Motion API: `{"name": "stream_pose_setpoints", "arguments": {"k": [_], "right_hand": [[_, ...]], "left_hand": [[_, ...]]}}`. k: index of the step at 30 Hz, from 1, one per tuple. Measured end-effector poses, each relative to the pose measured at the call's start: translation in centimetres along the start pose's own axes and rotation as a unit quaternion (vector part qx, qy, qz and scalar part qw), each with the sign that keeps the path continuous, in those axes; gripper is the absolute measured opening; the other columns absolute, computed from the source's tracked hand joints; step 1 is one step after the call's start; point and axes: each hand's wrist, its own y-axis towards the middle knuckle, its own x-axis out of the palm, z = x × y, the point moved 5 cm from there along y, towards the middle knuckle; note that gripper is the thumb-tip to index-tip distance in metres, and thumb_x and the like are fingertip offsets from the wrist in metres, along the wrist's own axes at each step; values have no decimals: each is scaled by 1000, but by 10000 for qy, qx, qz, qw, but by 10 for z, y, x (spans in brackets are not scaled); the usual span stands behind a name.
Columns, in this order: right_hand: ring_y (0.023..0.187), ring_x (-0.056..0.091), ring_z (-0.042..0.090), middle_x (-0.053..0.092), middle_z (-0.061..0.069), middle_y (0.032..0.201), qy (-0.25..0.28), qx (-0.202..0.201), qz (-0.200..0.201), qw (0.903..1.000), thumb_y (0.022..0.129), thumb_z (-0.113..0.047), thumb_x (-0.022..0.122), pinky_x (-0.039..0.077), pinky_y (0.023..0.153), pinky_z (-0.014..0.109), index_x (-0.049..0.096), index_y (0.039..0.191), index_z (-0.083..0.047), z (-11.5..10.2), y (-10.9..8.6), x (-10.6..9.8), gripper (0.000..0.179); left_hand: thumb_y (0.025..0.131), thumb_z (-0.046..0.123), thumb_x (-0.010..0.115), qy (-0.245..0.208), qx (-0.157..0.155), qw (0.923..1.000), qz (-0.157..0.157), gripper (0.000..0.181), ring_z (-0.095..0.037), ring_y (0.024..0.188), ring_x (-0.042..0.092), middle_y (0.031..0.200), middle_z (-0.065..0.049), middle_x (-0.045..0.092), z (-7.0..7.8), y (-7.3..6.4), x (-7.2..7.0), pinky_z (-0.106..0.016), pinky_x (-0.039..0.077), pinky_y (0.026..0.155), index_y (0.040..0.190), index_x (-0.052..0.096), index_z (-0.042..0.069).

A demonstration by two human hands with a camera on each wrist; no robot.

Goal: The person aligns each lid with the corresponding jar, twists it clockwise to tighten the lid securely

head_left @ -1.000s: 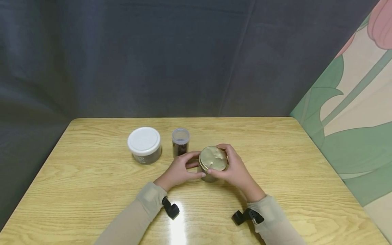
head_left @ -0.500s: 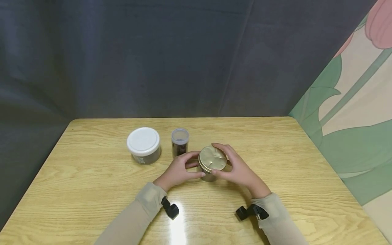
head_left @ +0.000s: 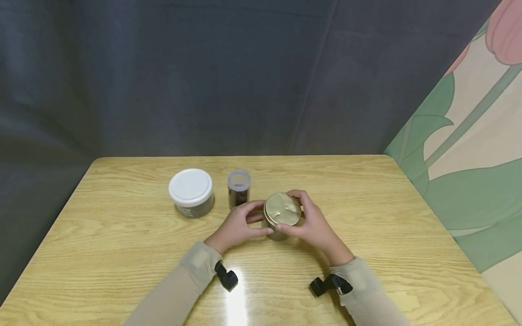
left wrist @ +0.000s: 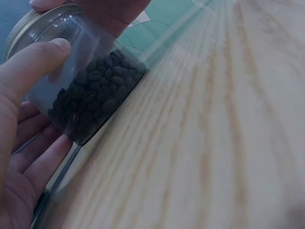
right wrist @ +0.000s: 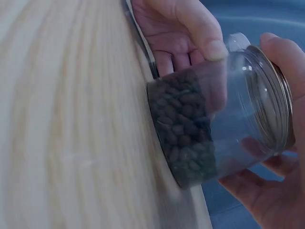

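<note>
A clear jar [head_left: 279, 235] with a gold lid [head_left: 282, 209] stands upright on the table between both hands. Dark coffee beans [left wrist: 97, 88] fill roughly its lower half. My left hand [head_left: 238, 230] grips the jar's body from the left, thumb at the front and fingers round the far side. From the right, my right hand [head_left: 313, 227] grips the lid's rim, its thumb in front and fingers behind. In the right wrist view the lid [right wrist: 281, 95] sits on the jar's mouth, partly covered by the right hand's fingers.
Behind my left hand stands a slim clear container [head_left: 239, 189] with dark contents. Further left is a wide tub [head_left: 190, 192] with a white lid. The wooden table [head_left: 122, 253] ends at a dark curtain [head_left: 228, 81]; a flower-patterned cloth [head_left: 481, 181] hangs on the right.
My right hand turned outward around the lid, its wrist swinging right, then came back to about where it was a second ago. The left hand and the jar have stayed nearly still.
</note>
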Motion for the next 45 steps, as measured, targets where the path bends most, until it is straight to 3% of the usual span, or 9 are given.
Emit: {"name": "stream_pose_setpoints", "arguments": {"k": [6, 21, 30, 45], "right_hand": [[109, 60, 30, 59, 17, 122, -302, 13, 251, 9992, 73, -21, 93, 54, 94, 48, 42, 131, -4, -4, 0, 2, 79], [106, 63, 29, 62, 16, 120, -672, -234, 286, 9971, 75, -26, 90, 56, 91, 48, 44, 132, -4, -9, 1, 1, 77], [105, 64, 27, 65, 13, 119, -904, -316, 238, 9951, 76, -30, 88, 58, 87, 46, 49, 133, -6, -12, 0, 0, 73], [105, 64, 31, 62, 19, 121, -1055, -52, 441, 9934, 78, -30, 87, 58, 86, 47, 45, 131, -3, -11, -1, 3, 73]], "left_hand": [[84, 10, 85, 11, 18, 10000, 8, 68, -33, 122, 63, 145, -17, 53, -1, 0, 0, -27, 54, 100, 144, 53, 2], [83, 9, 85, 66, -34, 10000, 34, 69, -30, 121, 64, 145, -12, 54, -2, 0, 0, -25, 55, 99, 144, 54, 5], [84, 11, 85, -35, 0, 10000, -39, 69, -32, 121, 63, 145, -15, 53, -2, 0, 1, -28, 55, 99, 145, 53, 4], [84, 10, 85, 25, 10, 10000, -18, 69, -32, 122, 62, 144, -17, 53, -2, 0, 0, -27, 54, 99, 145, 52, 2]]}}
